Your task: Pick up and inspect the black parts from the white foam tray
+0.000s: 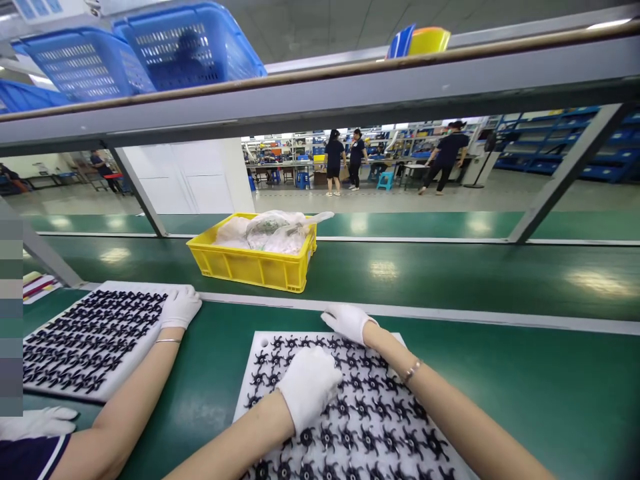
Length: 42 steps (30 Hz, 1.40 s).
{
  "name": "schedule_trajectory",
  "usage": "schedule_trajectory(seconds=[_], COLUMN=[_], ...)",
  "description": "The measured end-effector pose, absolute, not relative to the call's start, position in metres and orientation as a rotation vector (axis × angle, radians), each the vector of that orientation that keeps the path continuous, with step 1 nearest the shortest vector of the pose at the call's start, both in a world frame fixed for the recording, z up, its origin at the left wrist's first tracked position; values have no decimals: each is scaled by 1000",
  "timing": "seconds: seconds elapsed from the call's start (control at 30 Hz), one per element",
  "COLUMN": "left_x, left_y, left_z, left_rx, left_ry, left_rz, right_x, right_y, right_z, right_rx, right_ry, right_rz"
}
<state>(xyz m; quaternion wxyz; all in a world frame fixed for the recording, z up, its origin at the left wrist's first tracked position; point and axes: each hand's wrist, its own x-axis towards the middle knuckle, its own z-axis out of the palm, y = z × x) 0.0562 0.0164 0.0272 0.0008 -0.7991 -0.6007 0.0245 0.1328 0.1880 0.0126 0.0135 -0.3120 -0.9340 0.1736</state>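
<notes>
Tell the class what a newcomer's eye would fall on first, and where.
Probably the yellow crate of plastic bags, near the centre on a green surface. Nearer the viewer, the gloved left hand is over a white board of black spiky parts, the right hand at its far edge. Blue baskets stand out at upper left.

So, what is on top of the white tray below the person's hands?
Rows of black curved-bladed parts lie on the white tray. The left hand, right hand and forearms cover some places; what lies beneath them cannot be seen.
</notes>
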Motion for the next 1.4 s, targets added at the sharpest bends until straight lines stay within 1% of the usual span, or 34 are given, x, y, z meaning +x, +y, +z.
schedule_trajectory(seconds=[0.13,0.23,0.3,0.37,0.47,0.57,0.67,0.77,0.9,1.03,1.13,1.3,1.4], left_x=[52,52,52,49,39,25,17,17,19,14,10,11,13], left_y=[20,22,21,18,13,12,13,13,11,12,11,10,10], left_z=[13,2,4,15,35,42,34,26,22,13,6,6,9], left_rx=[-2472,-2419,-2385,-2335,-2169,-1925,-1812,-1870,-1974,-2040,-2108,-2164,-2195], left_ry=[-1853,-1848,-1875,-1954,-2171,-2402,-2481,-2447,-2424,-2422,-2468,-2514,-2527], left_rz=[-18,-191,-352,-593,-1141,-1643,-1882,-1983,-2051,-2078,-2030,-1820,-1853], right_x=[168,191,198,198,194,192,190,187,183,180,177,174,176], right_y=[166,154,148,145,141,138,135,130,125,126,126,120,116], right_z=[38,51,55,55,52,48,47,49,52,44,35,28,26], right_rx=[-799,-717,-693,-679,-625,-473,-517,-655,-517,-634,-712,-610,-642], right_ry=[-2827,-2778,-2742,-2706,-2693,-2638,-2523,-2508,-2530,-2559,-2581,-2632,-2668], right_rz=[602,716,802,883,996,1274,1553,1556,1533,1379,1268,1107,1025])
